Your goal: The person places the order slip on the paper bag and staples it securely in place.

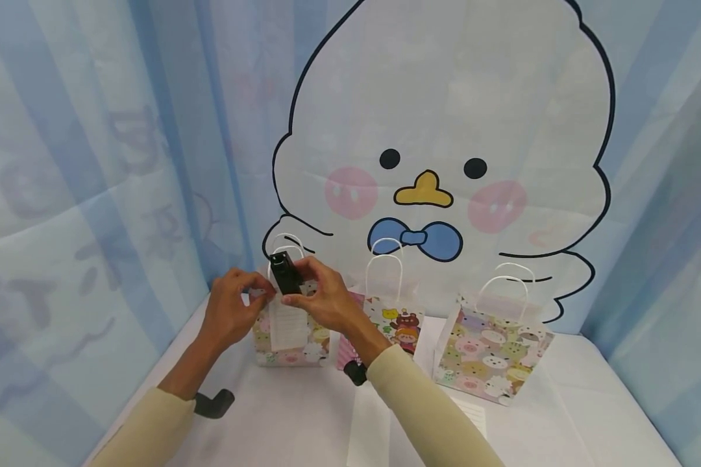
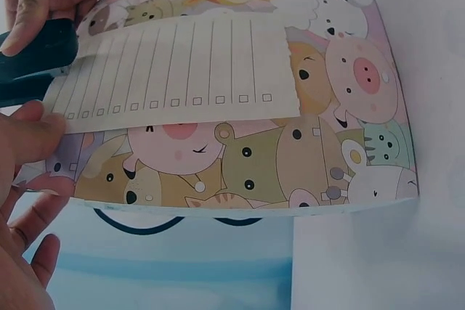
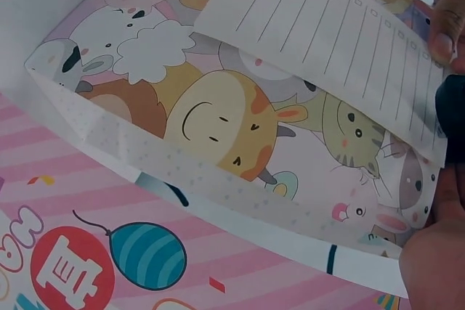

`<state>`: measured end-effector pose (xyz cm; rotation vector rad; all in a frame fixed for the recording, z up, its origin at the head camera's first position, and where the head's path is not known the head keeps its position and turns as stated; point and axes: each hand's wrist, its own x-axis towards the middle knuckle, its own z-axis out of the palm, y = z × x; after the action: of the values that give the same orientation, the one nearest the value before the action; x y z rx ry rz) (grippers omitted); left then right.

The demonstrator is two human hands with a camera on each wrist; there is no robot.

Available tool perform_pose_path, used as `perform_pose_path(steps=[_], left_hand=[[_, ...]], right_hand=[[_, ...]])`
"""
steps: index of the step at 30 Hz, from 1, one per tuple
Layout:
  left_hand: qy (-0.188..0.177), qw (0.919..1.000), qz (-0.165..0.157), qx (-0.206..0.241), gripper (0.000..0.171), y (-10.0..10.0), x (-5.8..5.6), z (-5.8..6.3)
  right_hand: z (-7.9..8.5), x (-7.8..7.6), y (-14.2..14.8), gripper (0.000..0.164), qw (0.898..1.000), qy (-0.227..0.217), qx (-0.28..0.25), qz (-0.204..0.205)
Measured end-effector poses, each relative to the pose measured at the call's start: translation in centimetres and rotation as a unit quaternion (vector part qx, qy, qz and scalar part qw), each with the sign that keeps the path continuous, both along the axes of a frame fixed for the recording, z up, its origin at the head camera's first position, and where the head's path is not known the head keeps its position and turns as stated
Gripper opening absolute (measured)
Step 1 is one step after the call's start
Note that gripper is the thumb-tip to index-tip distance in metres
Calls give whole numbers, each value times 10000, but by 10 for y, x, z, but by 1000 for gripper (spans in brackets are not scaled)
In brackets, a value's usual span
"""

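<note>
A dark stapler (image 1: 285,272) is held by my right hand (image 1: 330,298), thumb on one side and fingers on the other. In the left wrist view the stapler (image 2: 51,49) overlaps the top end of a lined paper slip (image 2: 182,74) printed with small checkboxes. The slip lies flat against the front of an animal-print paper bag (image 1: 318,340) that stands upright at the left. My left hand (image 1: 233,308) pinches the slip and bag at the top edge, beside the stapler. Its thumb (image 3: 445,45) presses on the slip in the right wrist view.
A party-print bag (image 1: 394,318) and a pink striped bag (image 1: 350,353) stand right of the worked bag. Another animal-print bag (image 1: 491,353) is farther right. Two paper slips lie on the white table, one a plain strip (image 1: 369,425), the other lined (image 1: 473,415). Curtains (image 1: 444,97) enclose the table.
</note>
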<state>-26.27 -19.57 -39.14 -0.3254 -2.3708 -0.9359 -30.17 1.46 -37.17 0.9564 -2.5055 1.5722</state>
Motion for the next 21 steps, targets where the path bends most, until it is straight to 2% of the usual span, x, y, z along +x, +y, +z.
perform_pose_path(steps=[9, 14, 18, 21], left_hand=[[235, 9997, -80, 25, 16, 0, -2, -3], [192, 9998, -84, 35, 15, 0, -2, -3], [354, 9993, -100, -56, 16, 1, -2, -3], [448, 9989, -95, -109, 16, 1, -1, -4]], right_hand=[[0, 0, 0, 50, 9997, 208, -14, 84], [0, 4, -5, 49, 9995, 226, -91, -221], [-1, 6, -8, 48, 9979, 260, -145, -569], [-2, 6, -8, 49, 9975, 304, -147, -624]])
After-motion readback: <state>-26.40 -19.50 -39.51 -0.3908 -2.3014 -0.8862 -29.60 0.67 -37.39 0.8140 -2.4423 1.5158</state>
